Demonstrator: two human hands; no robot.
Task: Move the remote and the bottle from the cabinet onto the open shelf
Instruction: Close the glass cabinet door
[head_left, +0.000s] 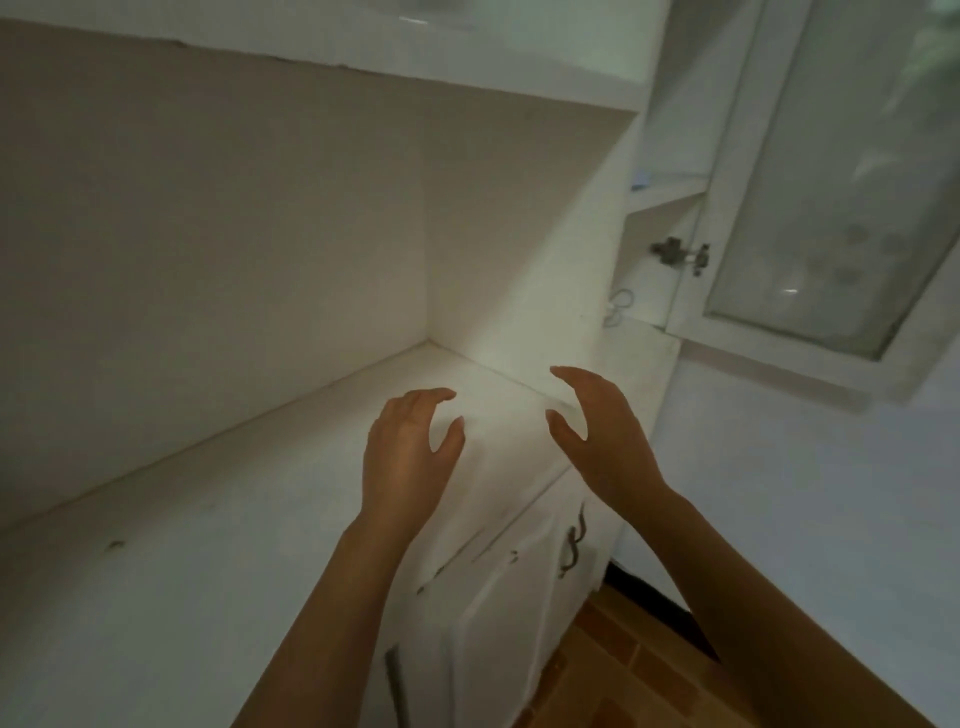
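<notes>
Two bare hands above a white open shelf (182, 519), left hand (410, 452) and right hand (597, 431) facing, fingers (563, 375) loosely curled and empty, glass cabinet door (831, 171) ajar upper right

Left grip (410, 441), right grip (597, 426) empty, uncurled

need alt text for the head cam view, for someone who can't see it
Two bare hands, left hand and right hand, hover open and empty over a white open shelf. A glass cabinet door stands open at upper right; no remote or bottle is visible.
</notes>
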